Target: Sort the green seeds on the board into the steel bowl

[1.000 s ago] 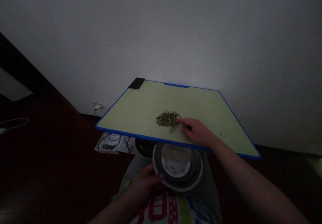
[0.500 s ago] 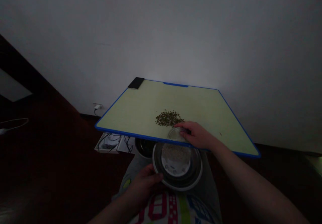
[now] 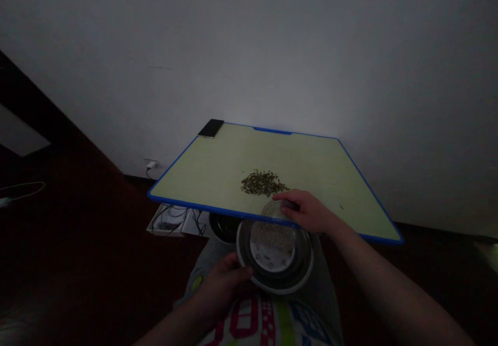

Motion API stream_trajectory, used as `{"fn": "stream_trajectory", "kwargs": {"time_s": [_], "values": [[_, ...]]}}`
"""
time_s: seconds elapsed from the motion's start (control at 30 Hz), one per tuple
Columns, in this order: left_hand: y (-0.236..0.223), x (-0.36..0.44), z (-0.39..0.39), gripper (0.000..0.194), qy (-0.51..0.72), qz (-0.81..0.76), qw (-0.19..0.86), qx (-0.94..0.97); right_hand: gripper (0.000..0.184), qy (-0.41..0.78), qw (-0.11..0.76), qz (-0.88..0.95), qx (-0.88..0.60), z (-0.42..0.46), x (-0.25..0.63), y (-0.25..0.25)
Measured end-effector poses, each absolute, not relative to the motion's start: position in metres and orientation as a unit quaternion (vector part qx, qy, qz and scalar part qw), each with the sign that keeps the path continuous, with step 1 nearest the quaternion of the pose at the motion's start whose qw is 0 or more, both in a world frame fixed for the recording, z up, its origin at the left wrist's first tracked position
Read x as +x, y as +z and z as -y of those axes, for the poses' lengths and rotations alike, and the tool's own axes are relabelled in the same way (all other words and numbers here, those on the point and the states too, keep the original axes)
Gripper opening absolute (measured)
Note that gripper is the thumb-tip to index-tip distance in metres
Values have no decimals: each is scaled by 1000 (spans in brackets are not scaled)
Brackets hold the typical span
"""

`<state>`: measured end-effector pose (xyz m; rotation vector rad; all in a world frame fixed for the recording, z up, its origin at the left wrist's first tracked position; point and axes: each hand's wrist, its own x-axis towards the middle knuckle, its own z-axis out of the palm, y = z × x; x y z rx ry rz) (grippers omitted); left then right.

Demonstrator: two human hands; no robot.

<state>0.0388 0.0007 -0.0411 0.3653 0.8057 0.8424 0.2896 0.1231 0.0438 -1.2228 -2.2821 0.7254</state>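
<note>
My left hand (image 3: pixel 229 279) is closed on the left rim of a round metal bowl (image 3: pixel 241 263) resting on my lap. Small pale grains (image 3: pixel 273 233) lie in the bowl over a whitish patterned bottom. At the near edge of the low table, my right hand (image 3: pixel 307 210) pinches a round clear plastic lid (image 3: pixel 274 209) between thumb and fingers. The lid is held low over the tabletop; whether it touches is unclear. Just beyond it lies a loose pile of small brown, seed-like bits (image 3: pixel 261 182), its right end close to my right fingertips.
The pale tabletop (image 3: pixel 303 162) has a blue rim and stands against a wall. A black phone (image 3: pixel 211 128) lies at its far left corner. A second dark bowl (image 3: pixel 224 226) and a white box with cables (image 3: pixel 168 219) are below the table. One dark sliver (image 3: pixel 341 207) lies right.
My right hand and the lid have shifted slightly to the right. A few brown bits now trail farther right towards my fingers. My left hand and the bowl stay put.
</note>
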Motion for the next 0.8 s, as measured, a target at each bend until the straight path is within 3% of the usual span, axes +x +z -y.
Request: {"fn": "stream_trajectory", "kwargs": {"time_s": [0.2, 0.57, 0.8], "values": [[-45, 39, -3, 42, 394, -389, 815, 170, 38, 248, 227, 843, -420, -118, 296, 42], [-52, 62, -36, 43, 332, -397, 814, 265, 40, 239, 263, 762, -542, -122, 341, 36], [-85, 103, -55, 30, 287, -402, 818, 294, 39, 221, 264, 770, -536, -120, 337, 34]]}}
